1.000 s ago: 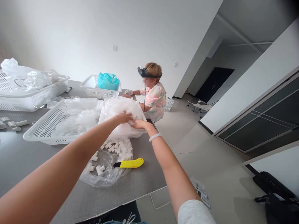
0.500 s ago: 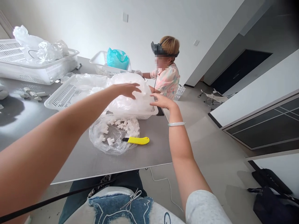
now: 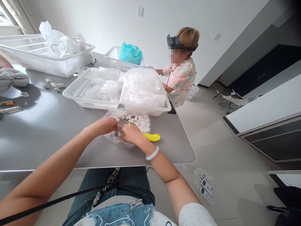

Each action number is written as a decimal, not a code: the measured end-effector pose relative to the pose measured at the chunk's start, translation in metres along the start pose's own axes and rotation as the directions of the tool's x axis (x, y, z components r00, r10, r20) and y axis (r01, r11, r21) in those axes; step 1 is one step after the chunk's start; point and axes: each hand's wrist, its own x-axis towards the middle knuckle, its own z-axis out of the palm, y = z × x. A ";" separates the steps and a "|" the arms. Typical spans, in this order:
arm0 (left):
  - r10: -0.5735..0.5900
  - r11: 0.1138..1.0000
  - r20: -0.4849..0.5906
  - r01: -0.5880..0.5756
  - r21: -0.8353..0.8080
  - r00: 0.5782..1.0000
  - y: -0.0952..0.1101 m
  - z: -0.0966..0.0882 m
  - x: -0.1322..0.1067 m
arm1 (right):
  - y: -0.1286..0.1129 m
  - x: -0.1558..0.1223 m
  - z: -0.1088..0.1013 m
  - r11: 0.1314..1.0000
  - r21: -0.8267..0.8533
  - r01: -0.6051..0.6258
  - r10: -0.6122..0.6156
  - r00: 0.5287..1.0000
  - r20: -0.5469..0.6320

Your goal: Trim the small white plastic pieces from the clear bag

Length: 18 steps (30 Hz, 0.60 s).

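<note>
A clear plastic bag (image 3: 111, 137) lies spread on the grey table, with several short white plastic pipe fittings (image 3: 134, 119) on it. My left hand (image 3: 108, 125) is at the bag's left side, fingers curled together; whatever its fingertips hold is hidden. Close beside it, my right hand (image 3: 132, 134) reaches in from the right, its fingers closed on a white fitting (image 3: 121, 133) at the near side of the pile. A yellow utility knife (image 3: 152, 137) lies by my right wrist, its front end covered by the hand.
Behind the bag stand two white baskets, one with clear bags (image 3: 82, 103) and one heaped with bagged goods (image 3: 145, 110). A larger basket (image 3: 68, 67) and one holding a teal bag (image 3: 131, 53) stand farther back. A co-worker (image 3: 181, 75) is at the right end; a gloved hand (image 3: 14, 78) shows at left.
Both my hands have come down from the heaped basket to the fittings on the clear bag, drawing close together. That basket's bag now sits lower and flatter. The view has shifted left.
</note>
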 end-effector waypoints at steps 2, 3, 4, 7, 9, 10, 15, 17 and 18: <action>-0.020 0.996 0.050 0.015 0.088 0.999 -0.002 -0.005 0.000 | 0.002 0.002 0.006 1.000 -0.022 -0.014 0.014 1.000 -0.022; -0.025 0.991 0.072 0.016 0.131 0.997 0.000 -0.007 0.001 | 0.005 0.003 0.006 1.000 -0.009 -0.024 0.024 0.999 -0.048; -0.029 0.985 0.075 0.016 0.171 0.997 0.003 -0.009 0.003 | 0.011 0.003 0.006 0.999 0.012 -0.035 0.036 0.996 -0.079; -0.011 0.962 0.014 0.007 0.274 1.000 0.014 -0.010 0.008 | 0.028 0.004 0.005 0.995 0.084 -0.056 0.072 0.979 -0.191; 0.034 0.958 -0.068 -0.013 0.287 0.997 0.020 -0.006 0.010 | 0.037 0.007 0.009 0.988 0.154 0.003 0.045 0.949 -0.312; 0.061 0.962 -0.111 -0.029 0.272 0.992 0.021 -0.004 0.011 | 0.039 0.010 0.012 0.982 0.179 0.053 0.018 0.927 -0.374; 0.125 0.977 -0.179 -0.089 0.196 0.976 0.012 0.007 0.009 | 0.038 0.020 0.031 0.984 0.103 0.145 -0.093 0.912 -0.399; 0.148 0.980 -0.114 -0.130 0.149 0.982 0.008 0.010 0.007 | 0.039 0.020 0.034 0.986 0.122 0.115 -0.048 0.891 -0.451; 0.165 0.981 -0.076 -0.155 0.119 0.983 0.007 0.012 0.006 | 0.040 0.019 0.034 0.983 0.147 0.108 -0.022 0.869 -0.495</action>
